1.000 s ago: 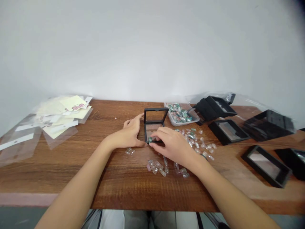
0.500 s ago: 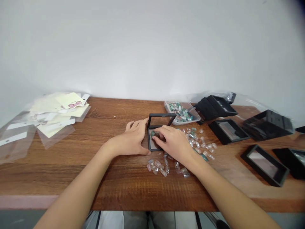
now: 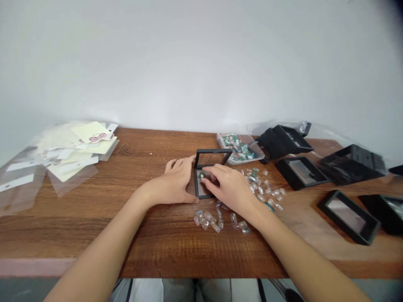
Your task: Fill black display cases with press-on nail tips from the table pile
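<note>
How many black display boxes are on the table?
6 at least: one open box under the right hand, then rightward a back one, middle one, far stack, front one, edge one. Stacks may hide more.

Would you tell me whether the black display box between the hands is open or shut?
The display box is open: its lid stands raised behind the base.
</note>
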Demonstrator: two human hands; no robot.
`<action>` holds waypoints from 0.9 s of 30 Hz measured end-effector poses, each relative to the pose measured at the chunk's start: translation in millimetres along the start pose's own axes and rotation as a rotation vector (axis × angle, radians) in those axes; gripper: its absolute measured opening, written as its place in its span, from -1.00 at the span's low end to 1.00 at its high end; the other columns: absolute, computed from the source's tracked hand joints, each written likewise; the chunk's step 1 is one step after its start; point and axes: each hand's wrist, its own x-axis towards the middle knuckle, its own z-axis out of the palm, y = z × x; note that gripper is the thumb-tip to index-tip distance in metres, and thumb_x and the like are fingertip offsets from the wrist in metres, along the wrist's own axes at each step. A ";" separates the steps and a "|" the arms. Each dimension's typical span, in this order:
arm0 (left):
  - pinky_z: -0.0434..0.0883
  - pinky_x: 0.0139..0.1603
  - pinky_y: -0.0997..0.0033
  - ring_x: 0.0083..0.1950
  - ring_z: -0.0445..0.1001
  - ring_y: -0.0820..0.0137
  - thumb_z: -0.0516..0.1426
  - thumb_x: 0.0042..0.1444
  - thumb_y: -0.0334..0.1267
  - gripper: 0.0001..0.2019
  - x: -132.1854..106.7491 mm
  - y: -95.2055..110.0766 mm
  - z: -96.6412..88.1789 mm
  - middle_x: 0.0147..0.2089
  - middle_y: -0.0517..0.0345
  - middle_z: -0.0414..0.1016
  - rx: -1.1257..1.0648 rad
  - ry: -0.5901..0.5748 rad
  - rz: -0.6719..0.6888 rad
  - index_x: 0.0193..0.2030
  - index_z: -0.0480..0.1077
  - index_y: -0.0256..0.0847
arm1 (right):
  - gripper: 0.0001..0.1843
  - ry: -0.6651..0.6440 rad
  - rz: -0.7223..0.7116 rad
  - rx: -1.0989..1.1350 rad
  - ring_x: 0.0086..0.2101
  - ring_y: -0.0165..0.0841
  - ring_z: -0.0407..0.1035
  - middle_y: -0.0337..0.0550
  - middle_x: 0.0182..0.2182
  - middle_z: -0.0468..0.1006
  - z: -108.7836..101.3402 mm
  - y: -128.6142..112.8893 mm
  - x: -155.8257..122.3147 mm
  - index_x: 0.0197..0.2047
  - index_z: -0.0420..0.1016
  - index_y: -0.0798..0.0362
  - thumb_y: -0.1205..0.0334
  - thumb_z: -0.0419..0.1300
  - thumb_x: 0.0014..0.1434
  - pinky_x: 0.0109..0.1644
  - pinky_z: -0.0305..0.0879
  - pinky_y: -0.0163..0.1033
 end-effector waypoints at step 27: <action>-0.18 0.43 -0.13 0.51 -0.10 0.01 0.19 0.05 0.12 0.04 7.3 -15.8 -5.7 0.48 -0.35 -0.06 0.057 0.076 -0.201 0.45 -0.30 -0.32 | -0.78 -0.448 0.095 0.114 -0.39 -0.36 0.40 -0.30 -0.43 0.56 -56.1 45.4 -19.2 -0.08 0.47 -0.06 0.26 0.23 0.18 -0.33 0.10 -0.30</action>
